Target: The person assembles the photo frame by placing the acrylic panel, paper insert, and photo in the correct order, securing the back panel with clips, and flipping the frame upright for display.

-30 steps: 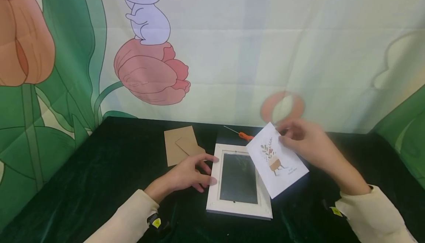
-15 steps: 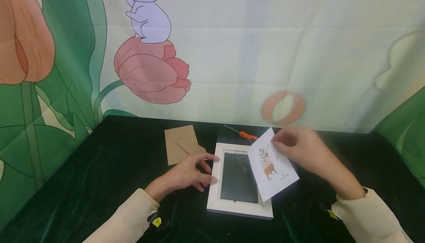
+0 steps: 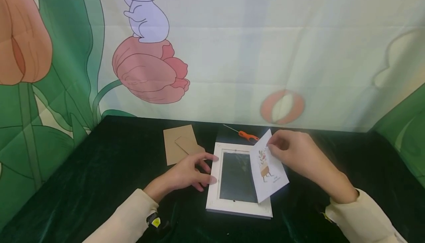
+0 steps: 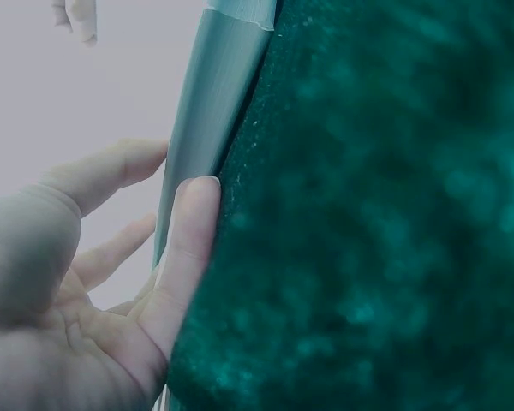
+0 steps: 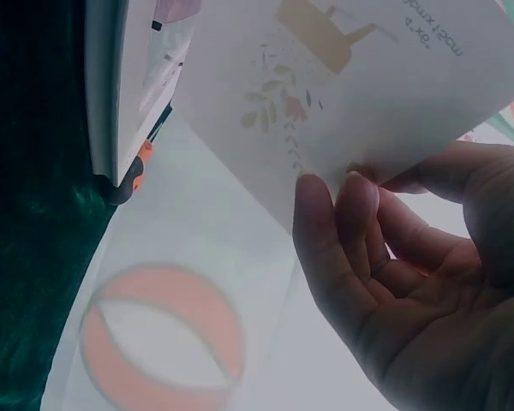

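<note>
Card (image 5: 351,103) marked 4"x6" sits pinched in right grip (image 3: 299,147), left grip (image 3: 192,171) touching frame (image 3: 237,207), fingers apart.

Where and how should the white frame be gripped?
Probably by its left border, coming from the left, with thumb and fingers on either side. The frame lies flat and its side edge is thick; the left hand touches it there. The card in the right hand crowds the opposite side.

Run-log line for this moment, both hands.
left hand: touching white frame | right hand: pinching printed card | card: tilted, not in frame
</note>
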The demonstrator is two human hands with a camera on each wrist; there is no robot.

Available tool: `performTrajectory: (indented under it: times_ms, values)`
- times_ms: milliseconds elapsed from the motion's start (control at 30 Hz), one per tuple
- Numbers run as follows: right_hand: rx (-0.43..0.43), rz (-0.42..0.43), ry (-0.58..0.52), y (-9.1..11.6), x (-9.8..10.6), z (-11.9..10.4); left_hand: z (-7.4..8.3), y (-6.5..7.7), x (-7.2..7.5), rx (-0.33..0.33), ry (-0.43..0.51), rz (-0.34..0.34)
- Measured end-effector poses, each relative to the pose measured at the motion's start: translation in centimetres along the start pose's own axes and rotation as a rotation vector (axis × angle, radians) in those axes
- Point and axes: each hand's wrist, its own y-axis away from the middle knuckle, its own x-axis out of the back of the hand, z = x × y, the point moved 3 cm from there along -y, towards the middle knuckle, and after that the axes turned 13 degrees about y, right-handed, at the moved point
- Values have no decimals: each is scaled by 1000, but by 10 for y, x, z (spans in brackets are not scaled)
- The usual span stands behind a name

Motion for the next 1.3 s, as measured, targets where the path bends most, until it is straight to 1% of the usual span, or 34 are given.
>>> performTrajectory:
  times_ms: [267, 600, 833, 1033, 1300]
  values:
    - [23, 24, 64, 1, -2, -7, -2, 1, 1, 5, 0, 0]
    - [24, 41, 97, 2, -7, -16, -3, 0, 1, 8, 6, 0]
    - [24, 73, 89, 1, -6, -16, -2, -2, 1, 4, 6, -4]
    - [26, 90, 85, 2, -7, -22, -2, -1, 1, 0, 3, -3]
    - [42, 124, 162, 2, -9, -25, -1, -1, 0, 3, 0, -3]
